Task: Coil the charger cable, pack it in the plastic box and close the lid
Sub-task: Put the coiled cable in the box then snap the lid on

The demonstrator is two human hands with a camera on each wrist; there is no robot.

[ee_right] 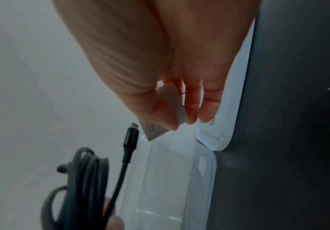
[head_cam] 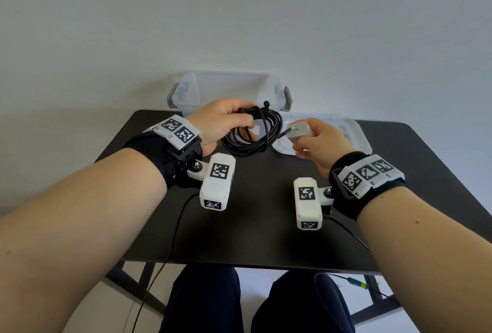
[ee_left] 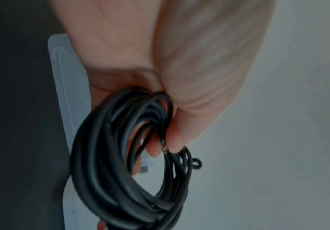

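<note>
The black charger cable (head_cam: 253, 130) hangs in a coil above the dark table (head_cam: 239, 226), gripped at its top by the curled fingers of the left hand (head_cam: 221, 122), and its free plug (ee_right: 131, 135) sits just beside, but not in, the white charger block (head_cam: 299, 131) that the right hand (head_cam: 319, 143) pinches between thumb and fingers. Behind the hands the clear plastic box (head_cam: 229, 90) stands open at the table's far edge, and its lid (head_cam: 354, 135) lies flat on the table under the right hand.
</note>
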